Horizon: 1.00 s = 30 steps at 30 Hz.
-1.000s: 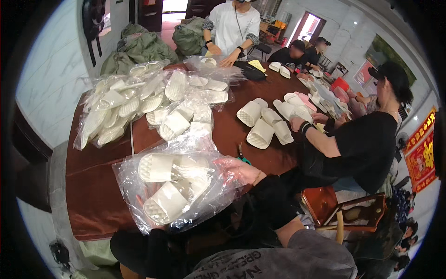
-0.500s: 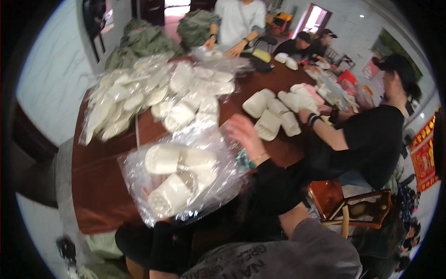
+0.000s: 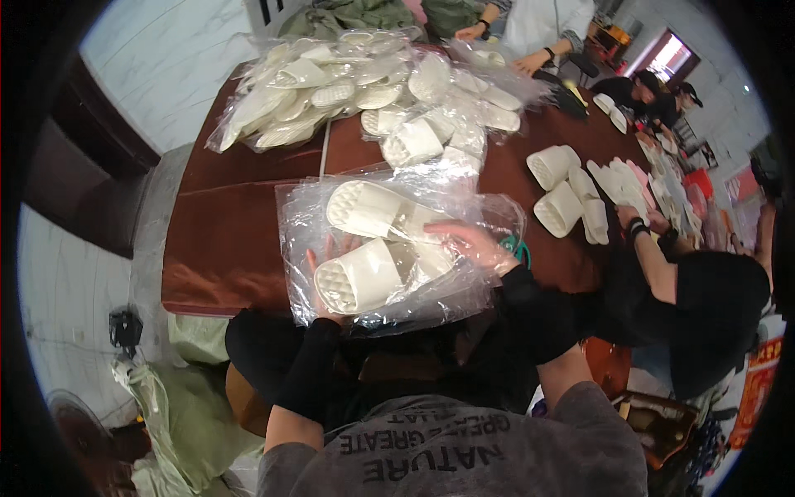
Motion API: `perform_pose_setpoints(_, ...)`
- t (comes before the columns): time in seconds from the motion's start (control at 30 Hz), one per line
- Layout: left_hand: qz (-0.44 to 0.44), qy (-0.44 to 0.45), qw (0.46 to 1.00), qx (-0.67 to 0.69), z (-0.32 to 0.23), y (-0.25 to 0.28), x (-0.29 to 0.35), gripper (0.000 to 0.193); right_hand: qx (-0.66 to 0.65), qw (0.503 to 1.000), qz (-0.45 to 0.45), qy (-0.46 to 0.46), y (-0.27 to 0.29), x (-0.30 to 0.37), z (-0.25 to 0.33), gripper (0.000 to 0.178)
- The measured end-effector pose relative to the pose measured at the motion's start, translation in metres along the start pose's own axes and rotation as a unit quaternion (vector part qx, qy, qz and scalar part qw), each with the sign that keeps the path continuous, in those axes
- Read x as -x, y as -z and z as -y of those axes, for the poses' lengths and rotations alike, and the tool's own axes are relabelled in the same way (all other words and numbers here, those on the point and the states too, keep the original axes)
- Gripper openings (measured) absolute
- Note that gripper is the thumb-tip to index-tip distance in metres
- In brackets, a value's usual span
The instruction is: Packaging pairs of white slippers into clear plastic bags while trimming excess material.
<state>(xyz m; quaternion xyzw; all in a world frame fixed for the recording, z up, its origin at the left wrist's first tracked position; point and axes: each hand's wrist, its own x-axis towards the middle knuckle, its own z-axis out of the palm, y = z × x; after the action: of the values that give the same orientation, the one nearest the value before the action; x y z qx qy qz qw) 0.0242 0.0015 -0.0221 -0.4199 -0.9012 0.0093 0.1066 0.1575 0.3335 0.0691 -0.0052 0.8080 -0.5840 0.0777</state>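
Note:
A pair of cream slippers (image 3: 364,277) with dimpled soles lies in a clear plastic bag (image 3: 302,224) at the near edge of the table. My left hand (image 3: 331,245) is at the bag's left side, partly hidden behind the slippers, its fingertips showing through the plastic; it appears to hold the pair from beneath. Stretched out over the right part of the pair, my right hand (image 3: 472,241) rests with straight fingers on the plastic. A green loop (image 3: 517,247) shows near my right wrist.
Bagged cream slippers (image 3: 331,91) are heaped at the far left of the brown table (image 3: 224,240). Loose slippers (image 3: 559,207) lie to the right, beside a co-worker in black (image 3: 712,306). Another person's hands (image 3: 530,62) work at the far side. Green sacks (image 3: 195,431) stand at lower left.
My right hand has come down from the air onto the bagged slippers. The view has shifted, so the table appears farther right and higher.

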Motion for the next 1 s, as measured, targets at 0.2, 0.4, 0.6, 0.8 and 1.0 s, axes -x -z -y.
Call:
perform_pose_setpoints(0.2, 0.000, 0.005, 0.998, -0.058, 0.005, 0.001, 0.003, 0.083, 0.383, 0.912, -0.028, 0.142, -0.076, -0.088, -0.011, 0.061)
perform_pose_setpoints(0.4, -0.009, 0.016, 0.999, 0.040, 0.005, 0.009, 0.004, 0.077, 0.296, 0.941, -0.113, 0.121, -0.092, -0.123, -0.021, 0.041)
perform_pose_setpoints(0.6, -0.014, 0.034, 0.987, 0.155, 0.006, 0.018, 0.007, 0.072, 0.395, 0.885, -0.078, 0.235, -0.077, -0.094, -0.010, 0.045)
perform_pose_setpoints(0.8, 0.017, 0.006, 0.951, 0.309, 0.051, 0.018, -0.002, 0.058, -0.430, 0.898, -0.062, -0.075, -0.083, -0.093, -0.029, 0.047)
perform_pose_setpoints(1.0, -0.184, 0.183, 0.898, 0.355, 0.095, 0.020, 0.009, 0.062, 0.213, 0.961, -0.072, 0.161, -0.074, -0.086, -0.009, 0.040)
